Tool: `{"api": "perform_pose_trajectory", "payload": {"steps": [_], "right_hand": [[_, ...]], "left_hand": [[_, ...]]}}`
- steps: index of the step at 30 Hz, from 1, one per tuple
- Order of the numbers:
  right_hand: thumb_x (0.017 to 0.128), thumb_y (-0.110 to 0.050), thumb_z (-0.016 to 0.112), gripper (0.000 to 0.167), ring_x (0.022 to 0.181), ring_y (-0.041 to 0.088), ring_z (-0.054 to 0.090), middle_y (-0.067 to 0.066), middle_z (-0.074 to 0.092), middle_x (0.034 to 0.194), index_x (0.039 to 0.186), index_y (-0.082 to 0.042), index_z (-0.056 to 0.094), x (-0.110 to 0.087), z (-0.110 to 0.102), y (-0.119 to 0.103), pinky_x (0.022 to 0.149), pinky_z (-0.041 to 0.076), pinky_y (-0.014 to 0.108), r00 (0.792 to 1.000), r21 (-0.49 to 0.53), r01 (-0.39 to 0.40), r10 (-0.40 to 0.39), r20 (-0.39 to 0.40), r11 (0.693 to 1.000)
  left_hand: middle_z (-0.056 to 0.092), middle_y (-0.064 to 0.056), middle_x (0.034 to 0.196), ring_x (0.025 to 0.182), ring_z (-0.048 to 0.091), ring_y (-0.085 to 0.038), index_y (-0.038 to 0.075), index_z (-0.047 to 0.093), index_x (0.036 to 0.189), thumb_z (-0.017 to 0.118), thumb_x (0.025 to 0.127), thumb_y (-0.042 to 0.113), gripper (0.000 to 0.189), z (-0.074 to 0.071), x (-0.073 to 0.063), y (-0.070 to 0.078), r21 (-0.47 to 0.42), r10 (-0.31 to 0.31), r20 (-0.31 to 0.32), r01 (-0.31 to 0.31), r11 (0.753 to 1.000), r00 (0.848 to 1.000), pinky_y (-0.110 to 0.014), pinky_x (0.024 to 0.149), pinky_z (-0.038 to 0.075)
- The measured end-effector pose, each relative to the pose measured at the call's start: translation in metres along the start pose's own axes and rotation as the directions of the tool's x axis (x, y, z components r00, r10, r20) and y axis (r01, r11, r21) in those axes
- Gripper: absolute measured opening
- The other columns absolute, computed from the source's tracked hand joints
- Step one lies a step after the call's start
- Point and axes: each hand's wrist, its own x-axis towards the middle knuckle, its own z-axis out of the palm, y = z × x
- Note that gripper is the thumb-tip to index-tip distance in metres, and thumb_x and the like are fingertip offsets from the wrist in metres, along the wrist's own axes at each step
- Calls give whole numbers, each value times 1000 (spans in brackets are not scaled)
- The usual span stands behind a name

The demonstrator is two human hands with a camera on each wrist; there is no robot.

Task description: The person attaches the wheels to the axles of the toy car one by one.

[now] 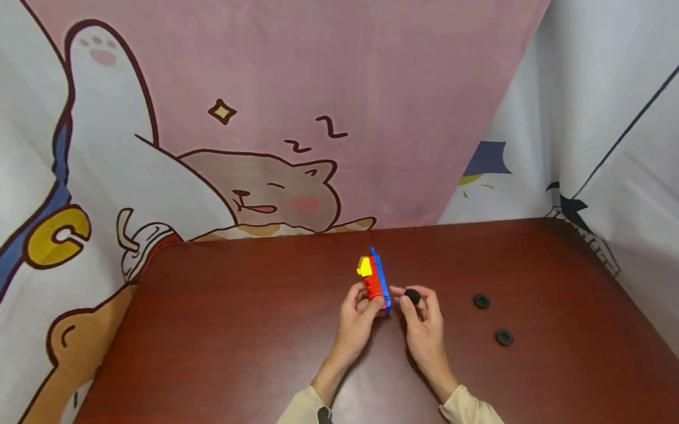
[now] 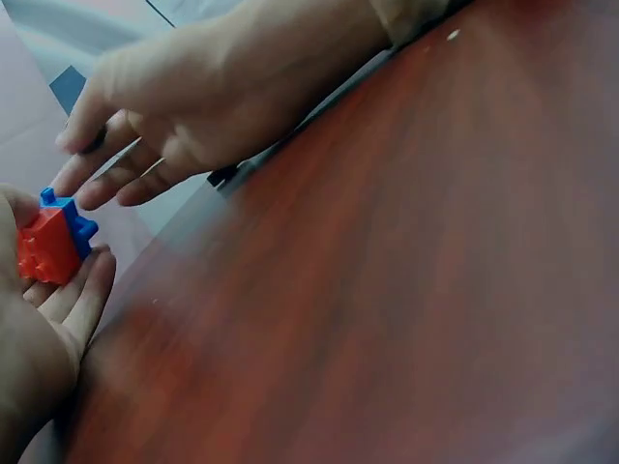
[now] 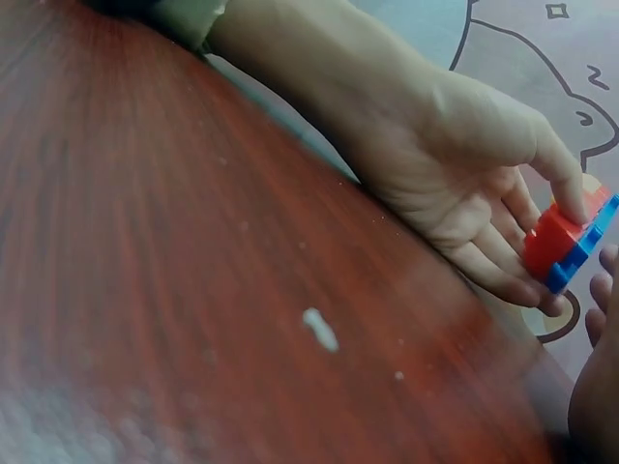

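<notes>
A toy block build (image 1: 374, 282) of red, blue and yellow pieces is pinched by my left hand (image 1: 352, 326) at its near end, tilted up above the table. The blue layer faces right, and a yellow piece juts out at the far left. My right hand (image 1: 428, 337) pinches a small black toy wheel (image 1: 412, 296) just to the right of the build, with a small gap between them. In the left wrist view the wheel (image 2: 95, 142) is mostly covered by the fingers. The right wrist view shows the left thumb on the red part of the build (image 3: 556, 237).
Two more black wheels, a farther one (image 1: 482, 301) and a nearer one (image 1: 505, 338), lie on the dark red wooden table (image 1: 237, 350) to the right of my right hand. A cartoon-printed curtain (image 1: 403, 102) hangs behind the table's far edge and along both sides.
</notes>
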Motion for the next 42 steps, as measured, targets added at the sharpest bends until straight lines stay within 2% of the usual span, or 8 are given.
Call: {"api": "perform_pose_trajectory", "payload": {"steps": [3,8,14,18,22,26,35,42], "right_hand": [[104,-7,48,25,99,14,65,25,65,112,120,12,49,0,3,-10,85,53,23,999,-31,-46,45,-8,998],[103,-4,49,25,83,19,56,21,58,99,117,13,61,2,11,-32,70,48,21,998,-203,-31,20,-54,979],[96,1,61,22,72,7,55,6,61,91,114,13,60,3,14,-30,62,45,14,996,-116,-20,10,-83,993],[93,0,66,20,70,5,54,-2,62,88,109,11,60,8,14,-25,60,45,15,997,-120,-17,8,-79,993],[92,1,67,17,68,8,50,-1,58,84,105,10,60,11,10,-10,57,41,16,997,-134,-6,-5,-83,991],[92,-1,68,17,65,6,47,-1,53,80,106,6,62,13,9,1,55,38,16,997,-146,-11,0,-75,989],[97,-9,64,20,67,17,60,7,61,84,110,6,61,16,9,7,60,52,18,999,-102,-19,16,-28,995],[99,-10,61,22,69,17,60,16,60,86,111,8,59,17,9,6,63,53,20,1000,-76,-23,23,1,997]], "left_hand": [[62,-20,115,89,68,-8,-11,47,126,59,95,-1,35,-4,7,1,-55,-31,30,32,998,999,-29,80,60],[65,-10,109,88,71,-11,-9,47,124,59,94,0,33,-7,17,2,-101,-57,76,64,993,995,-30,78,60],[60,-32,124,91,67,-8,-10,45,128,59,95,-2,36,-4,22,1,-71,-44,122,53,996,992,-29,78,60],[60,-29,125,92,66,-7,-10,45,130,59,96,-1,38,-3,25,0,-67,-36,125,44,997,992,-32,80,60],[62,-21,122,92,66,-8,-9,46,130,60,97,1,37,-3,26,0,-57,-46,130,54,997,990,-38,83,61],[60,-29,128,91,67,-8,-8,47,131,57,98,2,36,-4,25,2,-61,-56,147,66,996,988,-40,83,61],[63,-20,128,91,67,-6,-4,46,137,54,101,9,38,-6,26,5,-53,-70,161,80,995,985,-43,83,60],[61,-21,129,92,66,-9,-3,46,137,53,101,9,39,-6,27,6,-69,-68,174,81,994,982,-40,82,61]]}}
